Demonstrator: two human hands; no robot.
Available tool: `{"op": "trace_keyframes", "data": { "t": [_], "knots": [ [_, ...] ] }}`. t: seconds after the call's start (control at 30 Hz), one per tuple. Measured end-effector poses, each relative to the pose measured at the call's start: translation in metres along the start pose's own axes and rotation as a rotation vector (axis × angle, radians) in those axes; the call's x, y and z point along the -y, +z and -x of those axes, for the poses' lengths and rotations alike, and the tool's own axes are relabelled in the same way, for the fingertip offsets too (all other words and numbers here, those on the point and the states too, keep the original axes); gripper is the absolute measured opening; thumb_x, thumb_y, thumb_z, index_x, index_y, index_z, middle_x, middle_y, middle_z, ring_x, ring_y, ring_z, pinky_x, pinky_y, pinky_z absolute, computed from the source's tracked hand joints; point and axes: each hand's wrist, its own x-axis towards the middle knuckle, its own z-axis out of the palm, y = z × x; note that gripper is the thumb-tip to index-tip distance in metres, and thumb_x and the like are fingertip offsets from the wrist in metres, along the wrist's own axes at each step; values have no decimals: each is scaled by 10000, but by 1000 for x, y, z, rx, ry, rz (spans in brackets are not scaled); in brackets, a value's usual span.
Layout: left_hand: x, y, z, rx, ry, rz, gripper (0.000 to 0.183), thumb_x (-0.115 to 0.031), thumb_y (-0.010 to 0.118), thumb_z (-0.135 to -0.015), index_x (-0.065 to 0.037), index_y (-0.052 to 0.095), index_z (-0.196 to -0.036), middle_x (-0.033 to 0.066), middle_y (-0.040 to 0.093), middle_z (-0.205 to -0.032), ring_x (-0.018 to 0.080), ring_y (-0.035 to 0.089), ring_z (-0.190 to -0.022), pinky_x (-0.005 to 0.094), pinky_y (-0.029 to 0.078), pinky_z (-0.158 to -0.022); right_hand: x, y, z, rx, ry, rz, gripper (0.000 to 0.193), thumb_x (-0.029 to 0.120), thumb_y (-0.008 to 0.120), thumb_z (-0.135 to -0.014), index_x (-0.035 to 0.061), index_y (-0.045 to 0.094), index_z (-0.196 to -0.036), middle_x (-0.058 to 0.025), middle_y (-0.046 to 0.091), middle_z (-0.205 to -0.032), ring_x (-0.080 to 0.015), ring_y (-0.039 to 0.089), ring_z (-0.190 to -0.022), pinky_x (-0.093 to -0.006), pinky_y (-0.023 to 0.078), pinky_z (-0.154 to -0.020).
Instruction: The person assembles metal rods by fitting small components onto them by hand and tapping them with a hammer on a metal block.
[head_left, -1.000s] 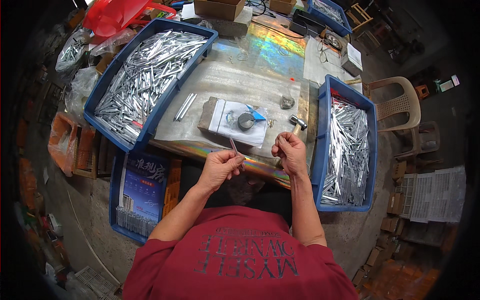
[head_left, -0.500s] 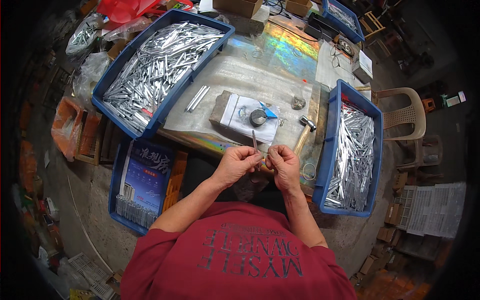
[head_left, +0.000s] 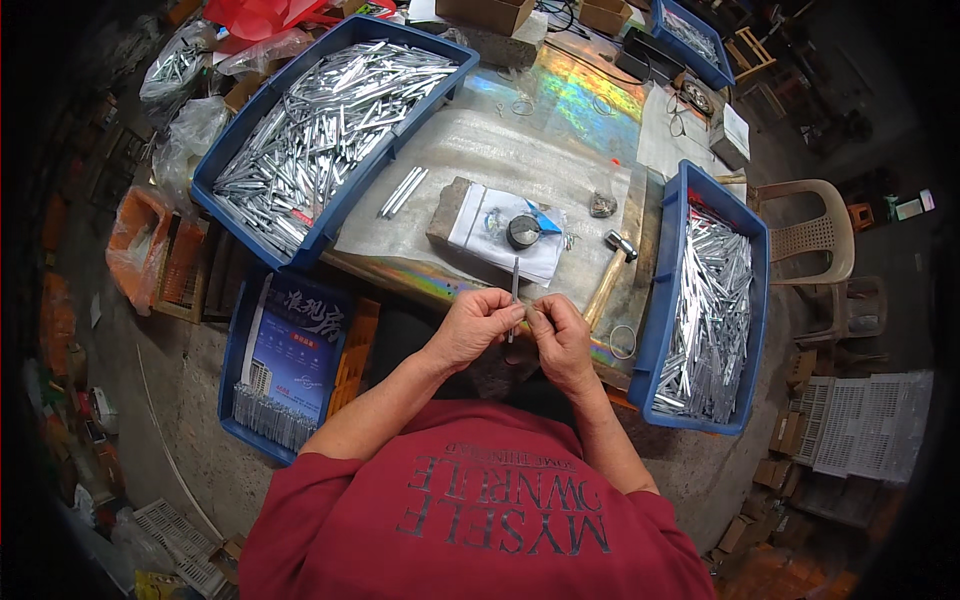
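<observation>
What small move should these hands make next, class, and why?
Probably ease the right hand lightly against the thin metal rod while the left hand steadies it. The left thumb and fingers grip the rod, and the right fingertips are pinched close beside it; whether they hold anything is too small to tell.

Thin rod [head_left: 515, 279], partly hidden by the left hand [head_left: 474, 324]; whatever the right hand [head_left: 563, 343] may pinch, too small to tell. At 12 o'clock, cardboard box [head_left: 488, 14], cut off above.
</observation>
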Motion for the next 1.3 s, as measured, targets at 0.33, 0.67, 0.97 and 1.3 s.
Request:
{"op": "trace_keyframes", "data": {
  "t": [0.33,0.67,0.97,1.3],
  "knots": [
    [-2,2,-3,-159,29,262,130,-152,558,-762,-28,543,-796,45,568,-674,59,494,-490,137,354,-366,3,12,14,18,543,-774,166,165,428,-837,32,446,-738,19,421,-613,-47,389,-514,-170,305,-458],
    [-1,6,-4,-224,58,328,134,-159,563,-758,-30,552,-789,60,577,-701,68,494,-517,154,357,-380,-2,20,16,-14,571,-938,140,169,442,-831,42,450,-773,4,431,-600,-60,378,-470,-179,293,-419],
    [9,15,2,-309,211,247,128,-140,564,-758,-18,571,-797,41,582,-713,53,487,-542,146,362,-437,12,25,13,-98,660,-1173,143,145,432,-834,53,425,-724,13,394,-591,-59,357,-471,-199,315,-449],
    [7,23,6,-374,432,-91,85,-57,557,-751,10,565,-803,30,574,-710,68,513,-609,180,427,-538,11,26,14,-121,724,-1363,138,170,443,-828,42,470,-785,9,421,-633,-50,357,-455,-219,313,-449]
  ]
}}
